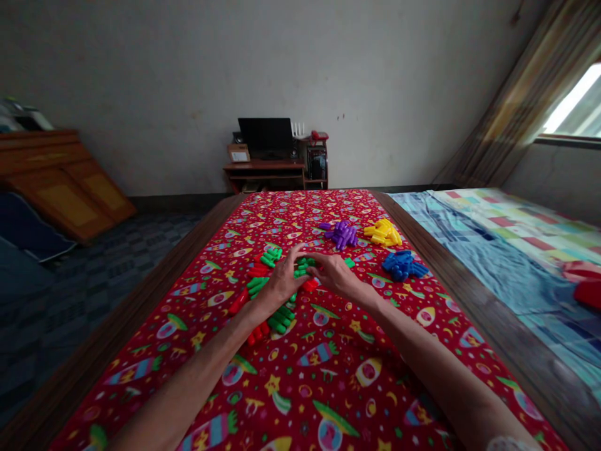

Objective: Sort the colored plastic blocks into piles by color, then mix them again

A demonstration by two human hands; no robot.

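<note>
My left hand [282, 280] and my right hand [334, 273] form a loose ring around a cluster of short green plastic sticks [303, 266] on the red patterned cloth. Fingers curve inward on both sides, with the thumbs apart from them. Contact with the sticks is partly hidden. More green sticks [280, 319] lie below my left hand, mixed with red ones [258, 334]. A single green stick [349, 263] rests just beyond my right hand. Other red sticks [239, 302] lie left of my left wrist.
Separate piles of purple sticks [342, 234], yellow sticks [383, 232] and blue sticks [404, 266] lie right of the mixed ones. The cloth [319, 388] covers a table with dark wooden edges [436, 269]. A bed [516, 263] adjoins it on the right; a monitor [266, 134] stands beyond.
</note>
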